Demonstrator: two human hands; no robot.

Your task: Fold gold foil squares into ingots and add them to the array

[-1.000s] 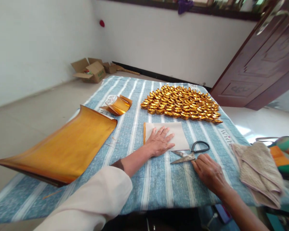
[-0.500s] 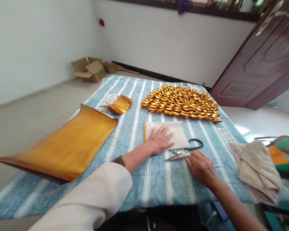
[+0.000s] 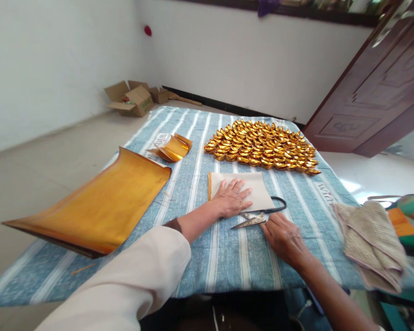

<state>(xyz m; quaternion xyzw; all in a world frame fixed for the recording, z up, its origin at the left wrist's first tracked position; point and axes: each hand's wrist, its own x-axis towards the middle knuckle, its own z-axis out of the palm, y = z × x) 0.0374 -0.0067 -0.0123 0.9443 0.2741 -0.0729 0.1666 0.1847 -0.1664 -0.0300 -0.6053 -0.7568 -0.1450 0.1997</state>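
Flat on the white-backed paper point(image 3: 257, 184), my left hand point(image 3: 229, 200) lies with its fingers spread. A narrow gold strip shows along the left edge of this paper. My right hand point(image 3: 284, 234) is closed around one handle of the scissors point(image 3: 250, 222). The blades are parted and point left, at the paper's near edge. The other black handle loop rests over the paper's right corner. Beyond the paper, several rows of folded gold paper ingots point(image 3: 262, 145) sit packed together. To the left lie a large curled stack of gold paper point(image 3: 100, 202) and a smaller curled gold piece point(image 3: 174, 148).
A blue striped cloth point(image 3: 182, 207) covers the table. At its right edge lies a beige towel point(image 3: 374, 243), with a colourful bag point(image 3: 407, 220) beside it. Open cardboard boxes point(image 3: 138, 101) stand on the floor at the back left. A brown door point(image 3: 369, 92) is at the right.
My right hand and the scissors have shifted slightly left along the paper's near edge. My left hand stays pressed on the paper. The whole view has moved a little.
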